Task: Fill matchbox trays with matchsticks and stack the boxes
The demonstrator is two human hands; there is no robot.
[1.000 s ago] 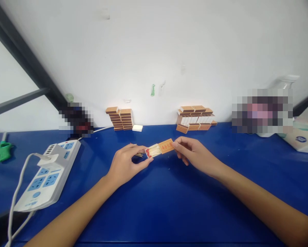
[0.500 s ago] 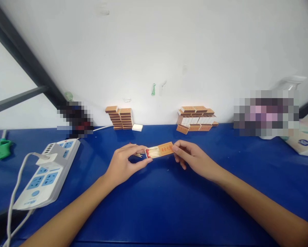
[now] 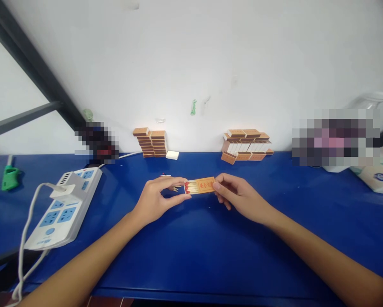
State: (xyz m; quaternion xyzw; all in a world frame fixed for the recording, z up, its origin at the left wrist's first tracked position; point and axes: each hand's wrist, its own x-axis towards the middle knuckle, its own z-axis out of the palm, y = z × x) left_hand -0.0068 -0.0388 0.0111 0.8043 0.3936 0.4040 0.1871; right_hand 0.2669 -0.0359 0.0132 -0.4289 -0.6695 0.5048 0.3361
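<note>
Between my hands is a matchbox (image 3: 205, 185), its orange sleeve on the right and its tray of red-headed matches (image 3: 191, 186) partly slid out to the left. My left hand (image 3: 157, 195) is closed on the tray's end, thumb below and fingers above. My right hand (image 3: 234, 192) pinches the right end of the sleeve, with the other fingers curled under. Several loose matches (image 3: 176, 188) lie on the table behind my left fingers, which partly hide them.
By the wall stand two groups of matchboxes, a left stack (image 3: 154, 144) with a white piece (image 3: 172, 155) beside it, and a right stack (image 3: 247, 146). On the left lie a power strip (image 3: 61, 213) and a green tool (image 3: 10, 178). A tissue pack (image 3: 379, 175) sits far right.
The tray has slid further into the sleeve, so less of the matches shows. The matchbox is held more level. The view has shifted slightly.
</note>
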